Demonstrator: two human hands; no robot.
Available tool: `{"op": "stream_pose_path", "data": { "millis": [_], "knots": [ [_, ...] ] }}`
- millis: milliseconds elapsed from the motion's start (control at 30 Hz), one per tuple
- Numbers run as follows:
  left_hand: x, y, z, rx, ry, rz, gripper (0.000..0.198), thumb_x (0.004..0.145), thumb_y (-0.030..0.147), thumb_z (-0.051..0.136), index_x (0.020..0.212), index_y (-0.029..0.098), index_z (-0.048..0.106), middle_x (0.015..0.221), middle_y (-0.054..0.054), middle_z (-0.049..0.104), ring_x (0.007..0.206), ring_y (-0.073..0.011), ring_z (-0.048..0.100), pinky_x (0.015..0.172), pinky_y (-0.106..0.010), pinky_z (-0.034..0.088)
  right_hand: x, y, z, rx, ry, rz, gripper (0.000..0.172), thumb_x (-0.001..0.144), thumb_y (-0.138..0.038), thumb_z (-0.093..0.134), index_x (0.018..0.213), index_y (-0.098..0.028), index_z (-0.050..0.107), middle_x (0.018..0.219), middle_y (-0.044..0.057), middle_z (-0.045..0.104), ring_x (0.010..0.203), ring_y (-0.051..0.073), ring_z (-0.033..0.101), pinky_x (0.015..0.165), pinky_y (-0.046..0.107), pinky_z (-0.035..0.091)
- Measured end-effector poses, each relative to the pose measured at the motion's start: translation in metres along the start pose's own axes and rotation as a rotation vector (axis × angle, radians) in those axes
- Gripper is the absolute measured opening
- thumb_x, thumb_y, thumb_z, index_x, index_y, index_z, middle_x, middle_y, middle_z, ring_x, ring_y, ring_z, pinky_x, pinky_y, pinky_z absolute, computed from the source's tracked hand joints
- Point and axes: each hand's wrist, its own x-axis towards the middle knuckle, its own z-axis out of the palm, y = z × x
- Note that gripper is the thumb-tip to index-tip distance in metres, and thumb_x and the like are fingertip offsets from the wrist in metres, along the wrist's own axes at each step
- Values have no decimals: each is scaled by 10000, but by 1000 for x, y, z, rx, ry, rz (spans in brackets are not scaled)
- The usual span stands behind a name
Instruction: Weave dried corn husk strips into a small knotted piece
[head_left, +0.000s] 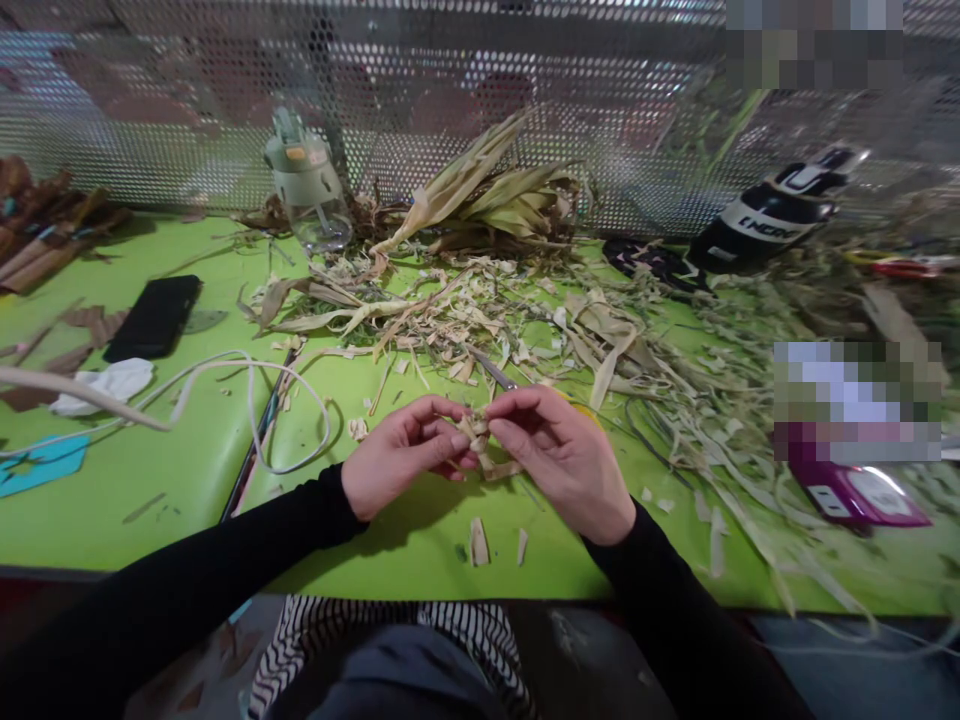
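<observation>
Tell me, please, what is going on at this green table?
A person is pinching a small, twisted piece of pale husk with the left hand and the right hand, near the front of the green table. Beyond the hands, loose scraps are spread about, and a bundle of dry husks lies by the perforated screen.

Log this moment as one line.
left hand: fingers on small knotted tan dried-husk piece | right hand: fingers pinching same piece | beneath: flat bright-green tabletop | beyond: loose pale husk scraps
</observation>
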Motion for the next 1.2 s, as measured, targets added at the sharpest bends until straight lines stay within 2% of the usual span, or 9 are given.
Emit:
{"op": "stream_pose_path", "data": {
  "millis": [100, 200, 367, 567, 733, 900, 1100, 1200],
  "knots": [
    [0, 0, 0, -10, 16, 34, 273, 743, 291, 708, 946, 170, 572, 714, 10, 651, 692, -117, 644, 647, -240, 514, 0, -1, -1, 0, 4, 57, 136, 852, -282, 577, 950, -189, 598, 923, 55, 623, 766, 149, 619, 687, 298, 533],
    [0, 0, 2, -1, 28, 32, 282, 744, 286, 706, 961, 166, 571, 703, 15, 636, 682, -111, 638, 640, -233, 518, 0, -1, 0, 49, -25, 115, 150, 841, -296, 592, 938, -182, 600, 845, 46, 637, 726, 151, 624, 639, 286, 536],
    [-1, 0, 3, 39, 9, -10, 297, 719, 274, 726, 946, 158, 575, 711, 2, 634, 668, -109, 631, 613, -220, 515, 0, 0, 2, 60, -22, 73, 102, 784, -274, 658, 825, -188, 621, 857, 41, 630, 797, 171, 632, 702, 311, 547],
    [0, 1, 0, -62, 34, -5, 261, 744, 275, 709, 939, 178, 565, 791, -2, 661, 714, -122, 661, 683, -255, 536, 0, -3, -2, 292, -18, 175, 224, 838, -271, 601, 1050, -208, 568, 971, 51, 642, 837, 155, 644, 717, 311, 568],
    [1, -3, -1, -127, 39, 19, 316, 719, 275, 733, 967, 200, 553, 785, 9, 666, 727, -133, 670, 687, -254, 532, 1, -6, -2, 288, -65, 245, 193, 849, -306, 582, 1000, -185, 578, 907, 50, 652, 773, 155, 645, 680, 310, 568],
    [-2, -5, 1, 10, -16, 74, 278, 758, 296, 694, 972, 191, 550, 785, -4, 661, 709, -123, 641, 694, -264, 518, 1, -6, 1, 336, -81, 273, 174, 825, -337, 615, 900, -188, 569, 781, 15, 642, 658, 132, 631, 606, 278, 555],
    [-5, 4, 1, 279, 48, 137, 243, 799, 372, 634, 913, 164, 580, 734, -21, 654, 687, -121, 606, 676, -239, 468, 2, -6, 0, 221, -73, 217, 188, 773, -348, 674, 776, -175, 600, 718, 4, 631, 624, 122, 607, 590, 254, 529],
    [-6, 8, 1, 360, 23, 138, 256, 793, 368, 641, 955, 178, 581, 736, -23, 663, 691, -133, 618, 664, -240, 465, 3, -6, -1, 251, -119, 229, 174, 770, -331, 682, 768, -171, 611, 705, 1, 641, 609, 124, 612, 592, 264, 527]
  ]
}}
